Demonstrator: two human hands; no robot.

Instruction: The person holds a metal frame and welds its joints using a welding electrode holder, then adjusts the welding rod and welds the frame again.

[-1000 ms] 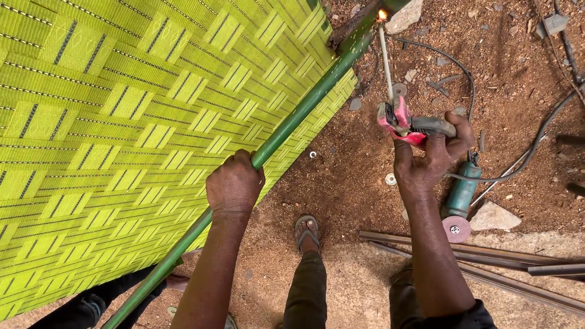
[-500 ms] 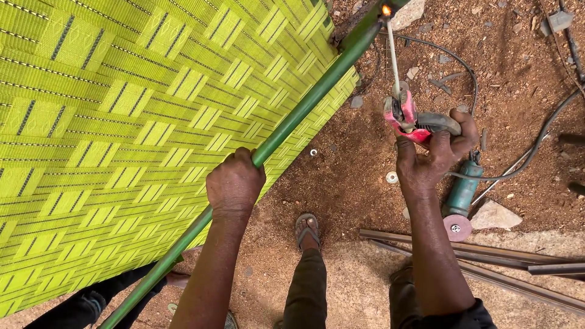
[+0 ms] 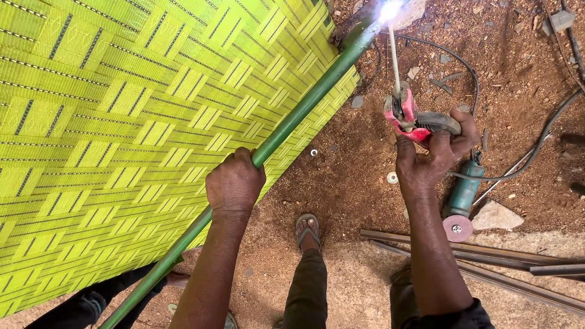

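Arc flared from small orange glow to bright white at top centre; I judged weld struck. Left hand (image 3: 234, 183) fingers wrapped around green pipe (image 3: 292, 122); right hand (image 3: 432, 155) fingers clenched on red electrode holder (image 3: 405, 116), welding rod (image 3: 394, 58) on joint.

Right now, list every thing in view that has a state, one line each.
left hand: closed around the green pipe
right hand: closed on the electrode holder
green pipe: tilted, edging the woven panel
woven panel: yellow-green, taut on its frame
electrode holder: red, clamped on the welding rod
welding rod: tip sparking bright at the pipe's top
angle grinder: lying on the dirt
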